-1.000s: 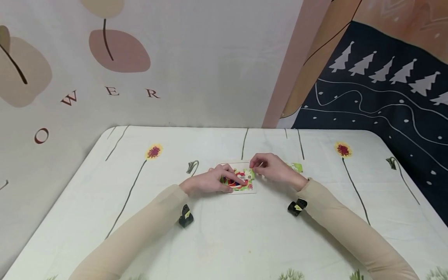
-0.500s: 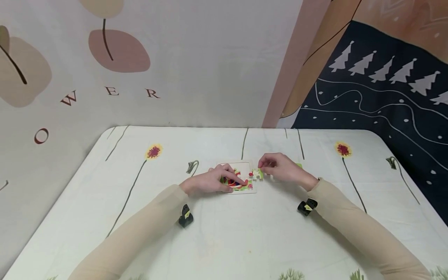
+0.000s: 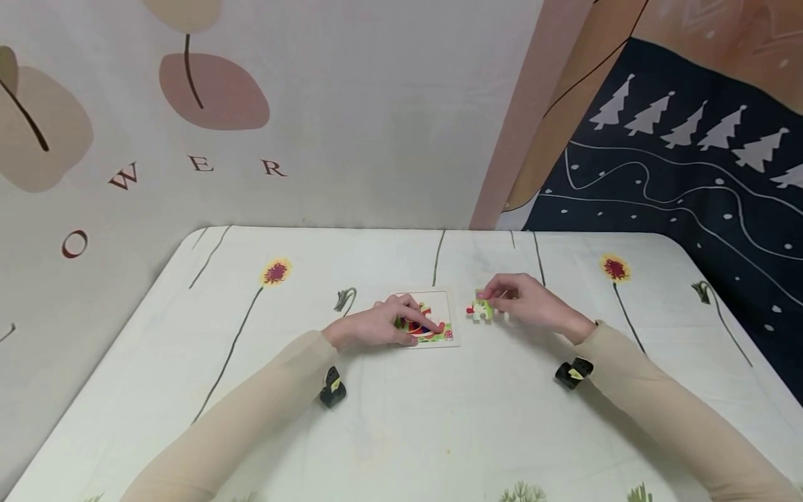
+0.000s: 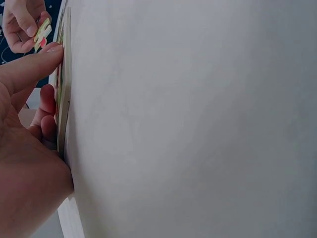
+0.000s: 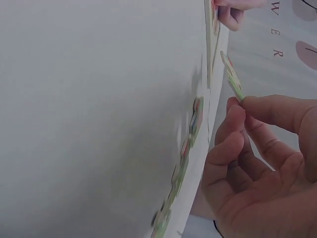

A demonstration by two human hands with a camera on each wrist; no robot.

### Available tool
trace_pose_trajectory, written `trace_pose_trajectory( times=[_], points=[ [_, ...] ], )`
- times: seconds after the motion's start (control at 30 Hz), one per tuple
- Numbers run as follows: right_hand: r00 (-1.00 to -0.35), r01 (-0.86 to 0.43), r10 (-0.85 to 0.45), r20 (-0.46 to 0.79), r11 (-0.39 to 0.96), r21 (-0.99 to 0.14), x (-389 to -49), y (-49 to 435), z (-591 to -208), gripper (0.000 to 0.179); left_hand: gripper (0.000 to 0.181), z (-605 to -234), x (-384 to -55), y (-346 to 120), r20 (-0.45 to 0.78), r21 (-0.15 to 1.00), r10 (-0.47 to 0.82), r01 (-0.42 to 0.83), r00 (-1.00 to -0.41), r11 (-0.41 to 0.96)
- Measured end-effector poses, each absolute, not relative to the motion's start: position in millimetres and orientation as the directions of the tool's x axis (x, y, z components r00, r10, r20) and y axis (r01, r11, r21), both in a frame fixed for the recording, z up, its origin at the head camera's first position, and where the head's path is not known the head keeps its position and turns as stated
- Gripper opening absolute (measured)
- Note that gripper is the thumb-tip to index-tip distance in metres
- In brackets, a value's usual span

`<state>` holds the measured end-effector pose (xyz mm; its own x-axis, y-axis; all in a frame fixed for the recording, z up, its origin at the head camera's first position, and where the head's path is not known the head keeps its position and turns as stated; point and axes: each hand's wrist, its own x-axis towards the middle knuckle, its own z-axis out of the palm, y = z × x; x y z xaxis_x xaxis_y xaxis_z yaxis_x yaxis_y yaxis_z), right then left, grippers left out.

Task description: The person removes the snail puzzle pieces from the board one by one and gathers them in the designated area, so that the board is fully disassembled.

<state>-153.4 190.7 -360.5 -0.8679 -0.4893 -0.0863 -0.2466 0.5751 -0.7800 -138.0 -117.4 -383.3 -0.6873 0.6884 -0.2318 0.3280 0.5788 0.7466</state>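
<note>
A jigsaw puzzle board point(image 3: 441, 300) lies flat near the middle of the table, its upper part bare and pale, its lower part filled with red and green picture pieces. My left hand point(image 3: 376, 324) rests on the board's left side, index finger stretched across the picture. Right of the board, my right hand point(image 3: 521, 300) pinches a green, white and red puzzle piece point(image 3: 481, 311) between thumb and fingertips. The right wrist view shows this piece point(image 5: 232, 77) tilted, clear of the tabletop. Loose puzzle pieces point(image 5: 182, 168) lie on the table below that hand; the head view hides them behind it.
A white cloth with printed flowers covers the table point(image 3: 401, 411). Behind its far edge hangs a pale printed curtain point(image 3: 376, 139), with a dark tree-patterned cloth point(image 3: 659, 160) at the right. Black cameras sit on both wrists.
My right hand has moved right, away from the board, taking the puzzle piece with it. More of the board's upper right shows now. My left hand has stayed in place.
</note>
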Motion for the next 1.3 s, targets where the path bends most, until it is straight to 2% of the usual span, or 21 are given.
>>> trace_pose_trajectory(
  times=[0.2,1.3],
  points=[
    [-0.884,-0.233,-0.457,-0.096,0.610,-0.757,-152,204,-357,0.010,0.036,-381,-136,-117,-0.228,0.753,0.686,0.322,-0.691,0.574],
    [-0.904,-0.141,-0.407,-0.135,0.580,-0.803,-139,256,-363,0.012,0.033,-381,-136,-118,-0.212,0.771,0.696,0.320,-0.686,0.551]
  ],
)
